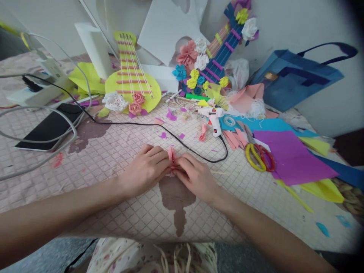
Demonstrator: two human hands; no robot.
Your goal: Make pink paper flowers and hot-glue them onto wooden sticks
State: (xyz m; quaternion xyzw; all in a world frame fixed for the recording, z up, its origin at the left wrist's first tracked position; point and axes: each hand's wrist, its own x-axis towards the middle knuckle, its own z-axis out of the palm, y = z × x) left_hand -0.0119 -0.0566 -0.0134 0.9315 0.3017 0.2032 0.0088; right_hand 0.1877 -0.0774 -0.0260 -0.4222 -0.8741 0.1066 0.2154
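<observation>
Both my hands meet at the middle of the quilted pink cloth. My left hand and my right hand pinch a small folded pink paper piece between their fingertips, fingers closed on it. The paper stands up a little between the two hands, pleated like a fan. A black cable runs just beyond my fingers to a white glue gun.
Scissors with yellow and red handles lie right, beside purple paper and yellow and blue sheets. A yellow paper guitar, a flower-covered blue guitar, a blue bag, a black tablet and a power strip surround.
</observation>
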